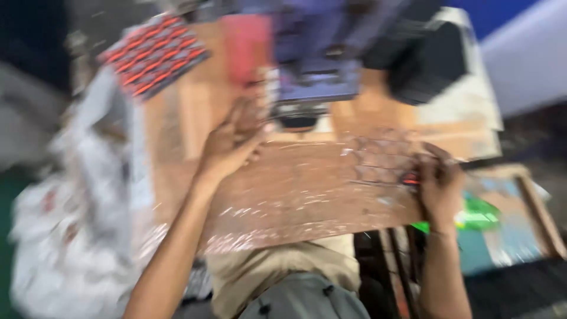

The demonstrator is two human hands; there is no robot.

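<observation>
nearest the camera sits the person's own lap, a tan shirt hem (283, 266) over grey trousers (307, 301). just beyond it lies a shiny pinkish-brown sheet (295, 195) wrapped in clear crinkled plastic, catching small glints of light. its long axis runs left to right across the person's front, with the right end tilted a little farther away than the left; it rests flat on a wooden worktable (366, 112).

the left hand (230, 145) lies on the far left part of the sheet, fingers stretched out and pointing away toward the far side, palm pressing down rather than gripping. the right hand (438, 183) is at the sheet's right end, fingers curled over that edge and closed on it; a small red and dark object sits just at its fingertips, too blurred to name.

to the left, a heap of white crumpled bags (71, 207) spills down beside the table. to the right, low down, there is a wooden-framed tray (534, 201) with a bright green item (472, 215) in it.

farther off, a red and black patterned pack (155, 53) lies at the table's far left corner. a blue-purple machine (319, 65) stands at the far middle, and a stack of black pieces (428, 65) sits to its right. the whole view is smeared by motion, so fine detail is lost.
</observation>
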